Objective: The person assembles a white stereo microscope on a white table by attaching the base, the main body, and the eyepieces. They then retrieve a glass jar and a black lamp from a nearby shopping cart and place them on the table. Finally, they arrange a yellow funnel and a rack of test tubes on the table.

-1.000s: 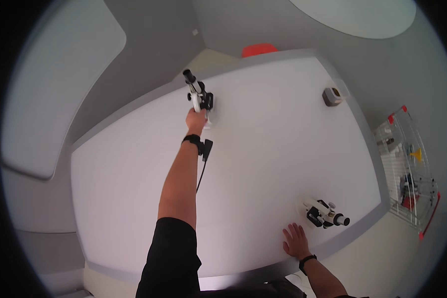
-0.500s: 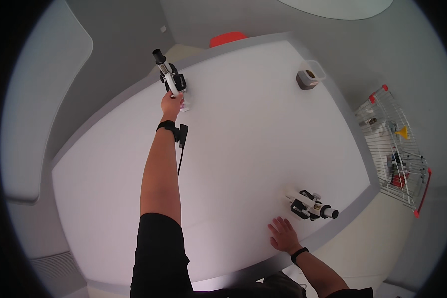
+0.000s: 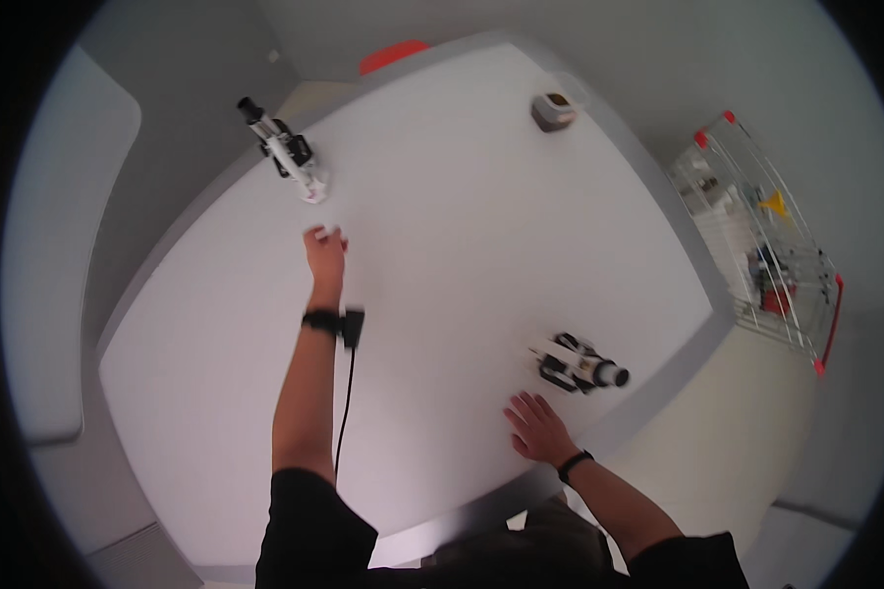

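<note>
A white-and-black microscope (image 3: 283,147) with a dark eyepiece stands at the far left of the white table. My left hand (image 3: 326,259) is on the near side of its white base, apart from it, fingers loosely bent and spread with nothing seen between them. On the right, a second white-and-black microscope (image 3: 572,363) points its eyepiece toward the table's right edge. Close in front of it, my right hand (image 3: 538,429) rests flat on the table, fingers stretched out, not gripping the microscope.
At the far right of the table (image 3: 432,245) is a clear plastic box (image 3: 554,114) with dark contents. Past the right edge stands a wire cart (image 3: 756,236) with red corners, holding assorted items. A red chair (image 3: 393,56) shows behind the table. A black cable (image 3: 346,412) hangs from my left wrist.
My left hand has let go of the far-left microscope and drawn back toward me. My right hand stays flat beside the other microscope. The whole view has shifted.
</note>
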Demonstrator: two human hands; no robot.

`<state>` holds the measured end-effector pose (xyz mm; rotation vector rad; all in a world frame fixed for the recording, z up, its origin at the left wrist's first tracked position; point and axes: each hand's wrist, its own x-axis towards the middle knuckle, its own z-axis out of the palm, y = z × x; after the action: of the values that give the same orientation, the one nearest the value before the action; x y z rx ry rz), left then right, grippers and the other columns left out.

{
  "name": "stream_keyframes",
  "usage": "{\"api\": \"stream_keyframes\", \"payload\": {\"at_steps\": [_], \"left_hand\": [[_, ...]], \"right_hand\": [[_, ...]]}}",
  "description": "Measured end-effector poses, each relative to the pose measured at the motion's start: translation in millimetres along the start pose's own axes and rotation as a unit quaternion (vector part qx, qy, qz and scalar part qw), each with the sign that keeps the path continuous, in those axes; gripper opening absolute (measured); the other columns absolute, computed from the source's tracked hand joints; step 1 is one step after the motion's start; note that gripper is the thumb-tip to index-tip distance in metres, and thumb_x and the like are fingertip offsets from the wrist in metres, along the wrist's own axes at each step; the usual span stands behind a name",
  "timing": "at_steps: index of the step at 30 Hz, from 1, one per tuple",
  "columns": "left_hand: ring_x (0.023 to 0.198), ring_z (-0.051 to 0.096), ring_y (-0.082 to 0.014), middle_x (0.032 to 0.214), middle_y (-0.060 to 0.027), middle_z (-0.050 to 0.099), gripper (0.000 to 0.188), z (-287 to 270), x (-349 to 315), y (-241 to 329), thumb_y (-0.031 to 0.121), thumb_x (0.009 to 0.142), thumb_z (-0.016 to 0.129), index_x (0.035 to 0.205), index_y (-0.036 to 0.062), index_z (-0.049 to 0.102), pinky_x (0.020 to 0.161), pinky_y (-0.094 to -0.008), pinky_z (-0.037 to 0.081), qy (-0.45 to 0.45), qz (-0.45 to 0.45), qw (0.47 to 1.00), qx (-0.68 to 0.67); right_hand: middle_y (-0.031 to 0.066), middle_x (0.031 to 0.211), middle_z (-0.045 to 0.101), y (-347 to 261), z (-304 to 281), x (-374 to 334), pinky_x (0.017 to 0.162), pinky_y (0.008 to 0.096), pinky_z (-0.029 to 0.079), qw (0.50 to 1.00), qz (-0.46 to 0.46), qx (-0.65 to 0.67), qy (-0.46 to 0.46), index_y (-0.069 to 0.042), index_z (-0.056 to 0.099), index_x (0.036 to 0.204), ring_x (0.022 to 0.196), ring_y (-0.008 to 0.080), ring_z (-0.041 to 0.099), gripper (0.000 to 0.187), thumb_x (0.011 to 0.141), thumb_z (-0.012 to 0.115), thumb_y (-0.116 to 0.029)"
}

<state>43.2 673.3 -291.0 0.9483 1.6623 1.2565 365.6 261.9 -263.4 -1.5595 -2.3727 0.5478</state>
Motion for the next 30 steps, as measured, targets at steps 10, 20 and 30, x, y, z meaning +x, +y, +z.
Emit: {"api": "stream_keyframes", "payload": {"at_steps": [10,20,30], "left_hand": [[0.121,0.047,-0.035,0.129,-0.017,0.05,0.058,61,-365,65,0.008,0.076,0.069,0.13,0.0076,0.048,0.099,-0.0424,0.043,-0.363,0.212,0.891,0.17],[0.088,0.061,-0.0405,0.087,-0.0215,0.063,0.04,116,-345,68,-0.011,0.077,0.041,0.113,0.0063,0.048,0.075,-0.0466,0.047,-0.318,0.208,0.857,0.349],[0.081,0.063,-0.0251,0.088,-0.013,0.065,0.026,132,-332,62,-0.005,0.083,0.047,0.105,0.0059,0.055,0.072,-0.0359,0.049,-0.282,0.264,0.866,0.316]], "right_hand": [[0.0176,0.137,0.045,10,2,-13,0.109,0.0491,0.033,0.998,-0.009,0.007,0.07,-0.003,0.053,0.12,0.13,0.0337,0.041,0.049,0.076,0.062,-0.021],[0.0195,0.126,0.052,54,-57,-117,0.105,0.0474,0.036,0.989,-0.047,0.118,0.077,-0.001,0.059,0.104,0.122,0.0363,0.046,0.031,0.075,0.062,-0.011],[0.0163,0.102,0.062,340,-161,-601,0.09,0.0454,0.046,0.894,0.431,-0.054,0.113,-0.003,0.063,0.099,0.102,0.0352,0.057,0.03,0.069,0.061,-0.004]]}}
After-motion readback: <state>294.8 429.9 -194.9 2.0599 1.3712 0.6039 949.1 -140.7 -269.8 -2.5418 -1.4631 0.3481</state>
